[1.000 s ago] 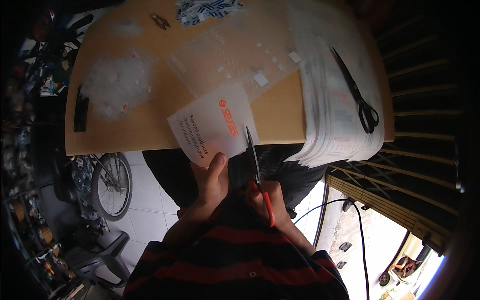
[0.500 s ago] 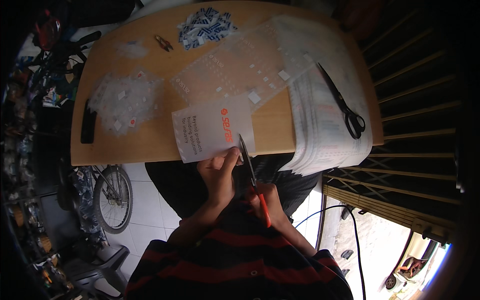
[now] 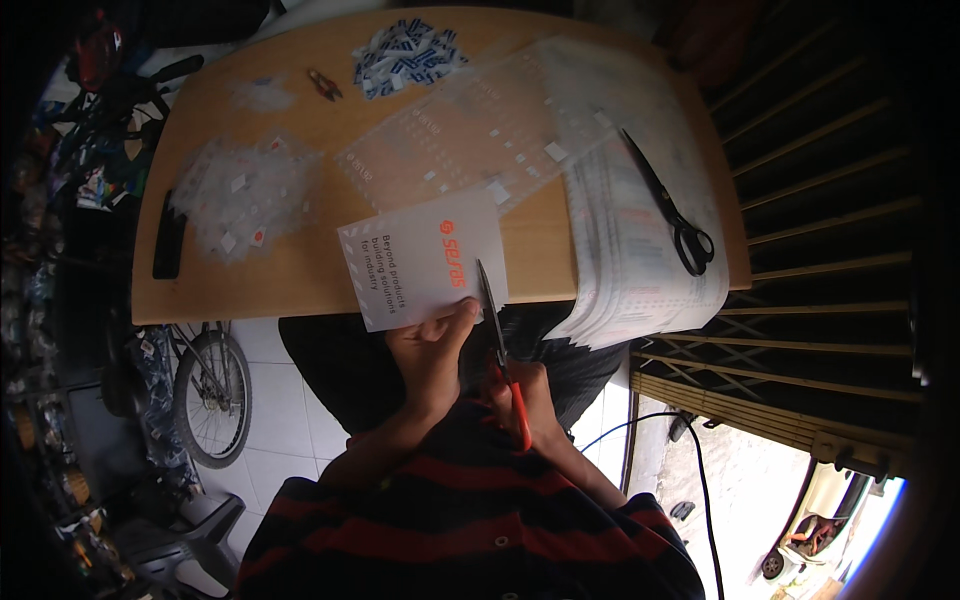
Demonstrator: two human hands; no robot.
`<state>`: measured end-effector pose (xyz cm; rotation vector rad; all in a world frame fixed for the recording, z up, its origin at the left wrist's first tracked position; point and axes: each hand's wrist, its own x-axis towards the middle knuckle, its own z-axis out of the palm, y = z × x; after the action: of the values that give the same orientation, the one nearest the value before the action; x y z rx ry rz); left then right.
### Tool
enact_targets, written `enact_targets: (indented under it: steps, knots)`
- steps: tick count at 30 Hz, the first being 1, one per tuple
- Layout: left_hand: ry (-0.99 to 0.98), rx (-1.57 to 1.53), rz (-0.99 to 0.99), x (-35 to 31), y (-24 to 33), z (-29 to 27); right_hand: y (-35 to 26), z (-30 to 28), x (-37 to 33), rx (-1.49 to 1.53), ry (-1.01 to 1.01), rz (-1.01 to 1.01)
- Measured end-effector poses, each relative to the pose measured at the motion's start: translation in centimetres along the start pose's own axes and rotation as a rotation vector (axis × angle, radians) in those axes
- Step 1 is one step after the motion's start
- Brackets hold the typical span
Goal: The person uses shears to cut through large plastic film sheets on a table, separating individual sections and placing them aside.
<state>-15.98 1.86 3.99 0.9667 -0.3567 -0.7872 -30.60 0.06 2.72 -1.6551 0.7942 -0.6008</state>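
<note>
My left hand [image 3: 428,355] pinches the near edge of a whitish printed sheet [image 3: 415,235] with an orange logo and dark lettering, thumb on top. The sheet hangs over the table's near edge. In my right hand [image 3: 530,395] are scissors [image 3: 520,415] with orange-red handles. Their blades point away from me and lie against the sheet's right part, almost closed together. Whether the lower blade is under the sheet I cannot tell. Beyond the sheet lies a large translucent printed sheet [image 3: 400,155] with small white patches.
On the wooden table [image 3: 330,50] are a heap of translucent cut pieces [image 3: 245,195], a pile of blue-and-white pieces [image 3: 405,60], pliers [image 3: 325,85] and a dark flat object [image 3: 168,240]. A sheet stack [image 3: 640,265] overhangs at right, with black scissors [image 3: 670,210] on it.
The whole view has shifted slightly, moving the table and things a little left. The sheet has tilted slightly in my left hand; both hands keep their holds.
</note>
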Motion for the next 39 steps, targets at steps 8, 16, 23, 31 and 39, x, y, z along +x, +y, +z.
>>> enact_targets:
  steps: [8, 16, 23, 31, 39]
  knots:
    - [0.024, 0.027, -0.018, -0.9, 0.3, 1.5, -1.0, 0.2, 1.0, 0.056, 0.032, 0.003]
    - [0.067, 0.029, -0.078, -1.0, -0.1, 0.4, -1.3, -1.2, 2.7, -0.03, 0.02, -0.059]
    - [-0.085, 0.149, -0.134, -0.4, -1.0, -1.6, -3.0, -1.9, 4.9, 0.0, 0.044, 0.016]
    - [-0.057, 0.151, -0.096, 0.9, 0.5, -3.5, -4.8, -2.5, 8.9, 0.243, 0.052, 0.161]
    - [0.133, 0.943, 0.192, 15.8, 10.8, -15.3, -2.5, -3.6, 8.4, 0.316, -0.019, 0.235]
